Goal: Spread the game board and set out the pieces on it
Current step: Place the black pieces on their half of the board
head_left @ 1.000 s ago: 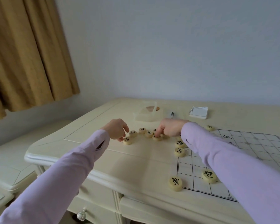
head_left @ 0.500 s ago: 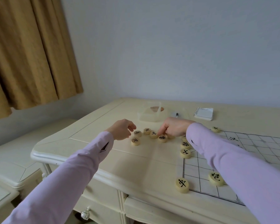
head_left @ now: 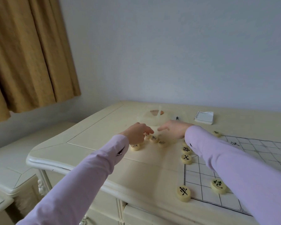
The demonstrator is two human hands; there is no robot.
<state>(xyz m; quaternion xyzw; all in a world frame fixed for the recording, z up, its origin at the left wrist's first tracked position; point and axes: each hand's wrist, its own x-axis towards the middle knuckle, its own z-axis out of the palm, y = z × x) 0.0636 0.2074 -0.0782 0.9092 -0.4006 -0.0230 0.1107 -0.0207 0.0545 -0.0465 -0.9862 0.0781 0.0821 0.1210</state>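
Loose pieces (head_left: 153,138), centre frame, beside board (head_left: 269,146) for sorting: left hand (head_left: 136,133) curled, right hand (head_left: 173,129) blurred above; grasps indeterminable.

A: Walls?
B: One plain wall (head_left: 169,54), pale grey-blue, in soft, even daylight.
A: Window dressing?
B: One mustard-gold curtain (head_left: 28,54), pleated, upper left; its hem hangs clear of the furniture.
A: Furniture?
B: One cream table (head_left: 91,140) with an inset top panel, moulded edge, carved corner leg (head_left: 41,184) and drawer fronts (head_left: 152,215). One lower cream cabinet (head_left: 11,172) beside the table's left edge.
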